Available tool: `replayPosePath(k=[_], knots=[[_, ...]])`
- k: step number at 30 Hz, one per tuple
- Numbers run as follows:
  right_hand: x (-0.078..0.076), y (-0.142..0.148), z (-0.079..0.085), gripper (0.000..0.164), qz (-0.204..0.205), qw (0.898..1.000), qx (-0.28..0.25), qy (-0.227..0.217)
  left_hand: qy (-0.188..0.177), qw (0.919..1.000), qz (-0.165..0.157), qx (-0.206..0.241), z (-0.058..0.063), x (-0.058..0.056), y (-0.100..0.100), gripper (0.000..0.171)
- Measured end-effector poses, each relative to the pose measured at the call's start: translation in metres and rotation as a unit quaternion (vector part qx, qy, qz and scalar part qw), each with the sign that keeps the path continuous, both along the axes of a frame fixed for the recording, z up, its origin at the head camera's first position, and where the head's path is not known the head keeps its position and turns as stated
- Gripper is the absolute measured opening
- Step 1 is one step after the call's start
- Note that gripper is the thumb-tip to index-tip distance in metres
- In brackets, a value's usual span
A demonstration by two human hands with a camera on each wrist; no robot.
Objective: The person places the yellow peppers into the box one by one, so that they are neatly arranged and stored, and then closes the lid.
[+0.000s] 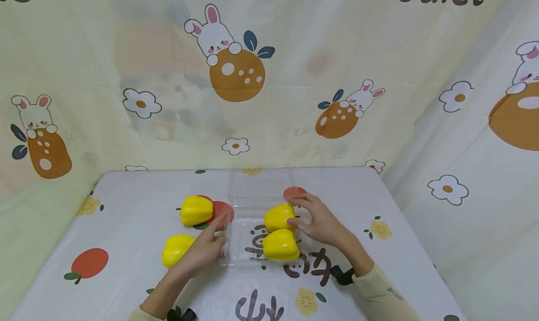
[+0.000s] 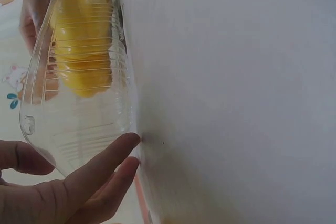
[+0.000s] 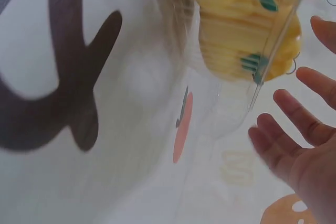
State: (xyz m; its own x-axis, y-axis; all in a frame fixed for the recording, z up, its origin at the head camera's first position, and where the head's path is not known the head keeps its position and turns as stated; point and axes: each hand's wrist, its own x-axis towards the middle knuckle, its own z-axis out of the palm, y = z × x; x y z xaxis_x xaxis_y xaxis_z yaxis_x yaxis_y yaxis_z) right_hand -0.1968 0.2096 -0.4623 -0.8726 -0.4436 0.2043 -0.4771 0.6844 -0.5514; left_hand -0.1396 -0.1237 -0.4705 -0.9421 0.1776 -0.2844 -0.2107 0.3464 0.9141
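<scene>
A clear plastic clamshell box (image 1: 246,253) lies on the table, its lid (image 1: 261,187) folded open toward the back. Two yellow bell peppers with green stems sit in its right half, a back pepper (image 1: 279,217) and a front pepper (image 1: 281,245). My left hand (image 1: 205,248) is at the box's left side, with straight fingers (image 2: 102,169) against the wall. Beside the back pepper is my right hand (image 1: 317,220), its fingers (image 3: 302,116) spread outside the right wall and nothing gripped. Left of the box lie two more yellow bell peppers, one farther back (image 1: 196,210) and one nearer (image 1: 177,250), partly behind my left forearm.
The table (image 1: 139,194) wears a white cloth printed with fruit, flowers and dark lettering. Behind it hangs a curtain (image 1: 294,77) with rabbit prints, and another stretch of curtain (image 1: 484,218) runs along the right side.
</scene>
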Motion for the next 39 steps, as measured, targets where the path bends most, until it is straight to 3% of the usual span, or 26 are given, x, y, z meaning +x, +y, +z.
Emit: replayPosePath(k=[8, 14, 20, 27, 39], knots=[[0.000, 0.012, 0.001, 0.057, 0.009, 0.999, -0.017, -0.026, 0.006, 1.0000, -0.004, 0.005, -0.002, -0.001, -0.001, 0.071], [0.006, 0.021, -0.004, 0.074, 0.001, 0.994, -0.012, -0.113, 0.004, 1.0000, 0.000, 0.001, -0.005, 0.000, -0.001, 0.072], [0.012, 0.029, -0.009, 0.087, 0.003, 0.978, -0.043, -0.202, 0.004, 1.0000, 0.003, 0.000, -0.005, 0.000, -0.001, 0.073], [0.016, 0.035, -0.013, 0.088, 0.017, 0.961, -0.093, -0.260, 0.004, 1.0000, 0.004, -0.003, -0.003, 0.000, -0.002, 0.073], [0.024, 0.036, -0.025, 0.097, 0.056, 0.917, -0.195, -0.344, -0.003, 1.0000, 0.004, -0.003, -0.002, 0.000, -0.001, 0.072]])
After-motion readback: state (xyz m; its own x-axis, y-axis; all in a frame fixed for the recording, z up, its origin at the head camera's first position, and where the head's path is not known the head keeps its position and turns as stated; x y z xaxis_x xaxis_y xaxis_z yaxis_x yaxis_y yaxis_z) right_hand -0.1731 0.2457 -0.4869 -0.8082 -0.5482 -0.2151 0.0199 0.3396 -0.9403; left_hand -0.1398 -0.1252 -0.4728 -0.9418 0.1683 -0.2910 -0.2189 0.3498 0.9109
